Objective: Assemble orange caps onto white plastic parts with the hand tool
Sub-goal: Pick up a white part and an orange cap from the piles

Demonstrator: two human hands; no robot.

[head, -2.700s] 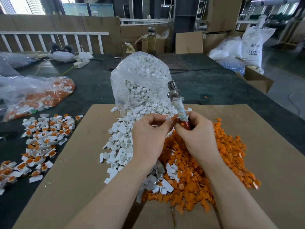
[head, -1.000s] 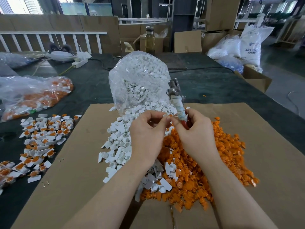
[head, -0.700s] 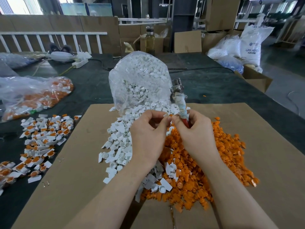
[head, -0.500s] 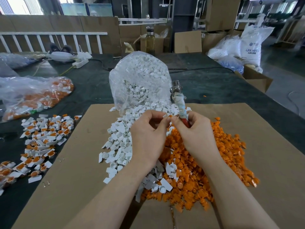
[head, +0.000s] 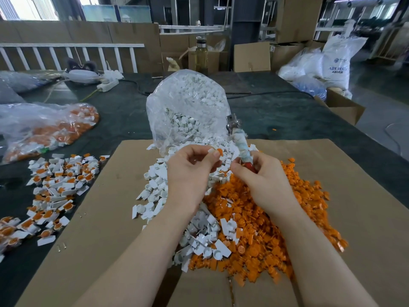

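Orange cap [head: 218,151] and white plastic part [head: 211,150] sit together at the fingertips of the left hand [head: 192,173], which pinches the pair between thumb and forefinger above the heaps; the cap shows as a small orange spot just right of the white piece, and whether it is fully seated cannot be told. The right hand [head: 264,180] is held just beside the left, apart from it, with its fingers curled round the hand tool [head: 240,141]. The tool's red handle end shows between thumb and fingers, its shaft is wrapped in pale tape, and its metal head points up and away, tilted slightly to the left.

Below both hands, a pile of white parts [head: 163,191] spreads across the sheet of cardboard [head: 354,196], running from the mouth of a clear plastic bag [head: 188,103] toward the near edge. Touching it on the right lies a pile of orange caps [head: 265,235], and the two mingle where they meet.

To the left, off the cardboard on the dark table [head: 124,116], lie scattered assembled pieces [head: 59,180], white with orange showing. Farther left, another clear bag [head: 42,127] holds more orange and white pieces. At the table's far edge stand a bottle [head: 201,55] and a white power strip [head: 108,84], with cardboard boxes and white sacks behind.
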